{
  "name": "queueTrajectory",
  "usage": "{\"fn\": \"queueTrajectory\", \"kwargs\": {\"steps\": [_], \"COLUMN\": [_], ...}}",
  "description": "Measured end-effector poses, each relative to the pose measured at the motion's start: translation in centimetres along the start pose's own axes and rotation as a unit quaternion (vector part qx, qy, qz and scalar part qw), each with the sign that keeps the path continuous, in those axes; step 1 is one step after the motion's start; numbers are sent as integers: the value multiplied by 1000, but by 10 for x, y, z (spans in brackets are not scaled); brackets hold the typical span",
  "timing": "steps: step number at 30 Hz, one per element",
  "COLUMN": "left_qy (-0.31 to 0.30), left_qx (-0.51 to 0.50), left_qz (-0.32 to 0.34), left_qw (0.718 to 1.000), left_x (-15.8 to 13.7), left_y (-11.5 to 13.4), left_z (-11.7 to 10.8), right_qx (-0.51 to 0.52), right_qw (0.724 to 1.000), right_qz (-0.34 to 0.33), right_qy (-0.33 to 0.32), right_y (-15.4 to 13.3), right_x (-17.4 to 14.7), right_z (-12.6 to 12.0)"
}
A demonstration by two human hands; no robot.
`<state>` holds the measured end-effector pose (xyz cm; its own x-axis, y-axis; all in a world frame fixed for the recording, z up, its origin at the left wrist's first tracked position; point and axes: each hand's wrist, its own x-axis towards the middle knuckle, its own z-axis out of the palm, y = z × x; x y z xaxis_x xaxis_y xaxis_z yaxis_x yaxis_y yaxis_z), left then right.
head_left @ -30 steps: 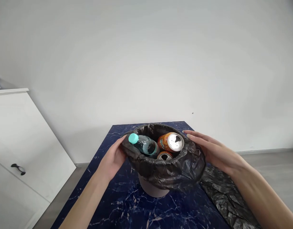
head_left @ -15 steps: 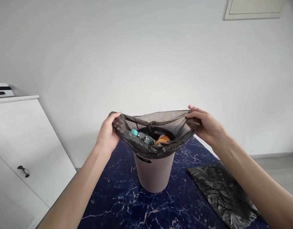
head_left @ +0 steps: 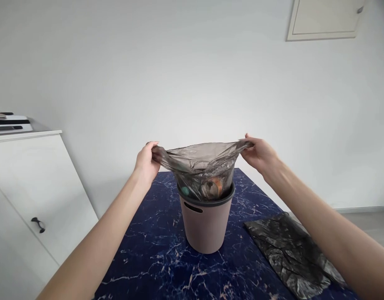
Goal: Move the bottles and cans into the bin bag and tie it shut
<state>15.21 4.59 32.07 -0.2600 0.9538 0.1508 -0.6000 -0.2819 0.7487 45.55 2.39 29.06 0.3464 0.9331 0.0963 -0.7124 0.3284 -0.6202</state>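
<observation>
A thin, see-through black trash bag [head_left: 204,160] is stretched between my two hands above a pinkish-grey trash bin [head_left: 206,227]. My left hand [head_left: 146,164] grips the bag's left edge, and my right hand [head_left: 259,154] pinches its right edge. The bag's lower part still sits inside the bin, below the dark rim. Through the film I make out a teal bottle cap [head_left: 185,191] and an orange-marked item [head_left: 212,188], both blurred by the plastic. The bag's mouth is drawn wide and fairly flat.
The bin stands on a dark blue marbled table [head_left: 157,258]. Another black plastic bag [head_left: 292,250] lies crumpled at the right, partly under my right forearm. A white cabinet [head_left: 32,187] with a dark handle is at the left, and a pale wall rises behind.
Both hands have pulled the bag's edge up off the bin's rim, baring the dark rim. The bottle and orange item now show only through the film. The view has shifted slightly.
</observation>
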Motion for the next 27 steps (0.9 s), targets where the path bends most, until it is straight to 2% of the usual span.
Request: {"fn": "queueTrajectory", "kwargs": {"steps": [5, 10, 16, 21, 27], "left_qy": [-10, -24, -71, -124, -135], "left_qx": [-11, -25, -34, -30, -44], "left_qz": [-30, -30, -10, 7, 28], "left_qw": [999, 999, 997, 992, 990], "left_x": [8, 7, -7, -15, -6], "left_y": [-11, -16, -21, -34, -34], "left_z": [18, 38, 47, 72, 94], "right_qx": [36, 59, 58, 49, 46], "right_qw": [999, 998, 998, 998, 999], "right_qz": [26, 29, 25, 35, 16], "right_qy": [11, -3, -10, -4, 9], "right_y": [3, -4, -4, 7, 5], "right_x": [9, 14, 14, 19, 34], "right_z": [4, 11, 7, 9, 11]}}
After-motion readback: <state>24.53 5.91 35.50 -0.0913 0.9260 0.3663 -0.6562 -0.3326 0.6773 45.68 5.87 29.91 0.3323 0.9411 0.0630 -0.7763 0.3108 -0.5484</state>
